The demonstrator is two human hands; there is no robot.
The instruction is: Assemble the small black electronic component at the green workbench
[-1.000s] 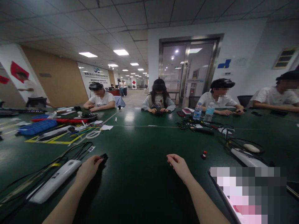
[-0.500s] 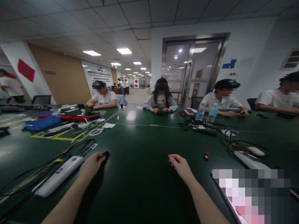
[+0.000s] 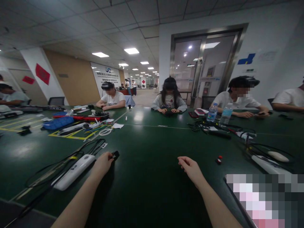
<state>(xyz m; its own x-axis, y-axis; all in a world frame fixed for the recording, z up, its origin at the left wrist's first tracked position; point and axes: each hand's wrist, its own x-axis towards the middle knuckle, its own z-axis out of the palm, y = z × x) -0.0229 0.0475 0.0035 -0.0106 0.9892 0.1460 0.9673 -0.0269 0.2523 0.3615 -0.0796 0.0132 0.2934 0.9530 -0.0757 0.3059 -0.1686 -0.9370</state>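
My left hand (image 3: 104,164) is closed, with thumb and fingers pinching a small black object (image 3: 115,155) just above the green table or resting on it; I cannot tell which. The object's kind does not show clearly. Close beside that wrist, on its left, lies a white power strip (image 3: 74,172) marked with a 2. My right hand (image 3: 190,167) is on the right side, loosely closed, with its fingers curled and thumb against them. Nothing shows in it. Nearest to it on the right is a small red and black item (image 3: 218,160).
A tablet-like device (image 3: 239,199), mostly blurred out, lies at the front right. Another white power strip (image 3: 268,166) and cables are behind it. Two water bottles (image 3: 225,114) stand farther back. A blue tray (image 3: 59,123) and tangled wires lie left. Several people sit around the table.
The view has turned slightly left, so the scene appears shifted right. The small black object in my left hand shows more of its face. My right hand keeps its curled pose.
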